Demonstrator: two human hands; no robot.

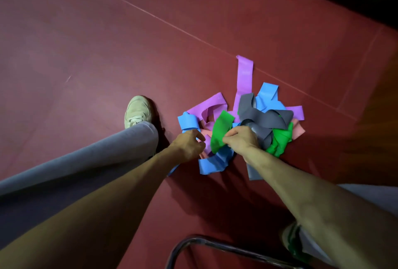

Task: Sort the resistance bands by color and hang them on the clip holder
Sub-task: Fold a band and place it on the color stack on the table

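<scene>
As right grip [241,137] pinches green band [223,126] pointing away, left grip [189,146] curls; contents unclear.

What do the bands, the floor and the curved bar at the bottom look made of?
Bands: thin matte stretch sheet, probably latex or similar rubber; the green band crumples in the grip of the right hand. Floor: smooth dark red, faint sheen, seam lines; likely vinyl or rubber. Curved bar: dark glossy tube, probably metal.

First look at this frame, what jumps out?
A tangled pile of purple, blue, green, grey and pink flat elastic bands on the dark red floor, right of centre. The right hand grips a green flat band at the pile's near edge; the left hand holds a blue flat band beside it.
</scene>
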